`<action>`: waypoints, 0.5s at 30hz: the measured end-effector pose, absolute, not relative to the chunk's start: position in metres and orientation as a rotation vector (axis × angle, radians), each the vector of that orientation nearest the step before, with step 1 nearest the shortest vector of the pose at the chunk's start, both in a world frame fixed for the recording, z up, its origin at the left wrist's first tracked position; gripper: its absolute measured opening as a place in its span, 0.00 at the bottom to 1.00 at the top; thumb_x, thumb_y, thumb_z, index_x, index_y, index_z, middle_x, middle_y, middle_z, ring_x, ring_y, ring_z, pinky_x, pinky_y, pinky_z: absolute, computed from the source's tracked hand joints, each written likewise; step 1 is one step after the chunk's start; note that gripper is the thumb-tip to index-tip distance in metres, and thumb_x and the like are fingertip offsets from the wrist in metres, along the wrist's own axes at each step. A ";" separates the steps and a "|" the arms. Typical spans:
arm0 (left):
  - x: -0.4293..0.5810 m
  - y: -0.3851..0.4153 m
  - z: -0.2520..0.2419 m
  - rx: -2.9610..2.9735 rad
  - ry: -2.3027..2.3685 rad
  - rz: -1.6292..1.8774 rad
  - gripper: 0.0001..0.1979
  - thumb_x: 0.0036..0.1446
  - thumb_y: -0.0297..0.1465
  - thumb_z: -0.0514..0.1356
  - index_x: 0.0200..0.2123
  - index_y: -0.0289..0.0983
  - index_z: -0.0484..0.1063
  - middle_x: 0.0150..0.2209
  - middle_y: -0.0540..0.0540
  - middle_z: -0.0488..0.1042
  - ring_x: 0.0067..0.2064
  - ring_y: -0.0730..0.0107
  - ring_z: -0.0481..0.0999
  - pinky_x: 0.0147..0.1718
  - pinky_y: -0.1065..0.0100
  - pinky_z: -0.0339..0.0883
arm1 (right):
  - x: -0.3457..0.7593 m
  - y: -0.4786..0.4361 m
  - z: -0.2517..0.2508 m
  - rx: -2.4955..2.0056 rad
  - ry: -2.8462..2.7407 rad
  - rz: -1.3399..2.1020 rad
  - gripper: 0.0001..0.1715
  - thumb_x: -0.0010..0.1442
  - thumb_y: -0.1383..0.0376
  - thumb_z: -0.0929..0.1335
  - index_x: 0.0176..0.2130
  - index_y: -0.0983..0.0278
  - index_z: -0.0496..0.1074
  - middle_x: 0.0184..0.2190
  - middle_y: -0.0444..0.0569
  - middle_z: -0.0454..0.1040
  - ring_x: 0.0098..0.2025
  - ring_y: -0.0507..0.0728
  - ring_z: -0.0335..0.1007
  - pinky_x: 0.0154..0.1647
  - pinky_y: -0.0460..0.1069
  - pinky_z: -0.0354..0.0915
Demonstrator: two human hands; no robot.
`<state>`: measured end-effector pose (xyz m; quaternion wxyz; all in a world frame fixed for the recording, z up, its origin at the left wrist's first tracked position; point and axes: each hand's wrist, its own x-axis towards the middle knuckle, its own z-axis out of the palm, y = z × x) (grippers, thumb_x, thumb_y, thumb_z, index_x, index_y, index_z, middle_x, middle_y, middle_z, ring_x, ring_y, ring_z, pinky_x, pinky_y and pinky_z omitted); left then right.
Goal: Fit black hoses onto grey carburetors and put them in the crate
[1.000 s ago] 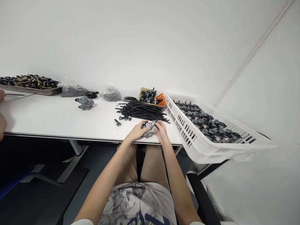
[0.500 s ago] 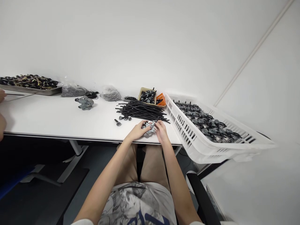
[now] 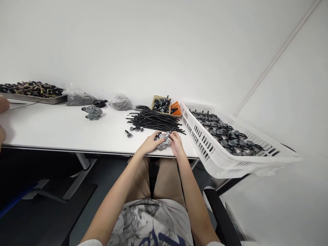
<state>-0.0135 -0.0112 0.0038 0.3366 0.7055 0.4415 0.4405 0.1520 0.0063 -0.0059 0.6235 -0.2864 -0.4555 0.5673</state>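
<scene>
Both hands meet at the near edge of the white table (image 3: pixel 64 133), over my lap. My left hand (image 3: pixel 150 143) curls round a small grey metal part (image 3: pixel 163 140). My right hand (image 3: pixel 176 142) pinches the same part from the other side. Just beyond my fingers lies a pile of black tubes (image 3: pixel 153 120). A few small black pieces (image 3: pixel 135 129) sit loose to the left of the pile.
A white slatted crate (image 3: pixel 205 147) of finished grey-and-black parts stands at the right, overhanging the table. At the back are a tan box (image 3: pixel 161 104), an orange bin (image 3: pixel 175 109), two plastic bags, a grey casting (image 3: pixel 92 112) and a metal tray (image 3: pixel 33 91). Another person's hand (image 3: pixel 3 106) shows at far left.
My hands stay where they were, with only small finger movement on the part. The other person's hand at far left has shifted slightly.
</scene>
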 end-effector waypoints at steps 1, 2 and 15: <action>-0.013 -0.011 0.004 1.841 1.147 1.151 0.28 0.57 0.47 0.59 0.56 0.39 0.69 0.56 0.42 0.74 0.57 0.55 0.72 0.59 0.57 0.61 | 0.152 0.006 -0.006 -0.658 -1.046 1.302 0.17 0.49 0.58 0.75 0.29 0.57 0.63 0.31 0.42 0.76 0.40 0.57 0.73 0.35 0.48 0.66; -0.013 -0.011 0.004 1.843 1.146 1.153 0.28 0.57 0.47 0.59 0.56 0.39 0.69 0.56 0.42 0.74 0.57 0.55 0.72 0.59 0.57 0.61 | 0.152 0.006 -0.006 -0.659 -1.042 1.302 0.17 0.49 0.58 0.75 0.29 0.57 0.63 0.32 0.42 0.76 0.40 0.57 0.73 0.35 0.48 0.66; -0.014 -0.007 0.000 1.837 1.135 1.169 0.29 0.56 0.48 0.60 0.57 0.39 0.69 0.56 0.42 0.75 0.57 0.54 0.72 0.60 0.56 0.61 | 0.152 0.006 -0.005 -0.672 -1.047 1.295 0.18 0.48 0.57 0.75 0.29 0.58 0.63 0.32 0.42 0.77 0.41 0.57 0.74 0.35 0.48 0.66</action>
